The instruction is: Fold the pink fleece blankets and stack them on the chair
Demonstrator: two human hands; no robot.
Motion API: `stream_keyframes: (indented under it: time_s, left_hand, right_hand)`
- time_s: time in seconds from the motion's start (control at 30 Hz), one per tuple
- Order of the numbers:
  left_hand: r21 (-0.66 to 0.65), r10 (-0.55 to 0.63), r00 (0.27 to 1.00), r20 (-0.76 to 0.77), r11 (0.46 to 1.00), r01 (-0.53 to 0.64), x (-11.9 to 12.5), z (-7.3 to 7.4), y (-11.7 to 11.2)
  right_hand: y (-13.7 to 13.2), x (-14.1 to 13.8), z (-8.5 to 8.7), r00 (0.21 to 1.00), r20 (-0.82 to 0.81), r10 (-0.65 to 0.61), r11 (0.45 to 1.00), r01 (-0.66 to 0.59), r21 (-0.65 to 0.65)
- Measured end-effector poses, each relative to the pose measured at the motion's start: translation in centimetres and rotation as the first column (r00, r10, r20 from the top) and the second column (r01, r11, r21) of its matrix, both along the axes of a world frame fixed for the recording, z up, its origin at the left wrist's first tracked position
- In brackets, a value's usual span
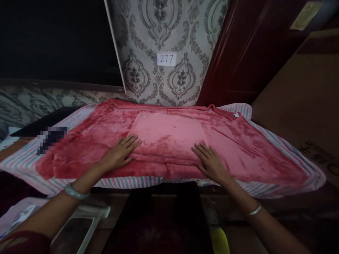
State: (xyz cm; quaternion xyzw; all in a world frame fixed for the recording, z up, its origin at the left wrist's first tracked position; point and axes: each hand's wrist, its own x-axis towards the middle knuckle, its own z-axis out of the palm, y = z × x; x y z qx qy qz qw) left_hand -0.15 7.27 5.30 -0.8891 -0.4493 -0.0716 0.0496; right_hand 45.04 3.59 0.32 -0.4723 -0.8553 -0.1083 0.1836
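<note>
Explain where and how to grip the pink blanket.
The pink blanket is likely best pinched along its near edge, from the camera's side, using both hands: it lies spread over the striped cloth, that edge running close to the left hand and right hand.

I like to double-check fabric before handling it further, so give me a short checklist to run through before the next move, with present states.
1. Left hand flat at the left side of the lighter pink panel: ok.
2. Right hand flat at the panel's right side: ok.
3. Red plush blanket lying over the striped cloth: ok, stripes show around it.
4. Blanket free of creases: not ok, it is rumpled along the far edge.
5. Panel separate from the blanket: cannot tell.
</note>
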Motion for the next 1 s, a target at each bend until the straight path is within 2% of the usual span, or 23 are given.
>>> stream_keyframes:
  time_s: [0.27, 0.43, 0.57, 0.77, 1.0]
  left_hand:
    - [0.084, 0.029, 0.997, 0.073, 0.996, -0.035, -0.3, -1.0, -0.2]
    - [0.139, 0.136, 0.973, 0.187, 0.977, -0.163, -0.2, -2.0, -0.4]
    - [0.113, 0.198, 0.938, 0.285, 0.965, -0.238, -0.3, -2.8, -0.5]
    - [0.072, 0.174, 0.918, 0.357, 0.974, -0.213, -0.7, -3.0, -0.4]
    - [0.125, 0.138, 0.917, 0.374, 0.972, -0.198, -1.2, -3.4, -0.4]
  right_hand:
    - [-0.2, -0.1, -0.6, 0.995, -0.096, 0.000, 1.000, 0.001, 0.009]
    - [-0.2, -0.2, -1.4, 0.988, -0.149, -0.049, 0.997, 0.057, 0.052]
    - [-0.5, -0.6, -1.8, 0.971, -0.211, -0.109, 0.991, 0.122, 0.047]
    - [-0.9, -1.5, -2.3, 0.943, -0.298, -0.147, 0.986, 0.164, 0.032]
    - [-0.8, -1.8, -3.4, 0.917, -0.364, -0.163, 0.978, 0.198, 0.061]
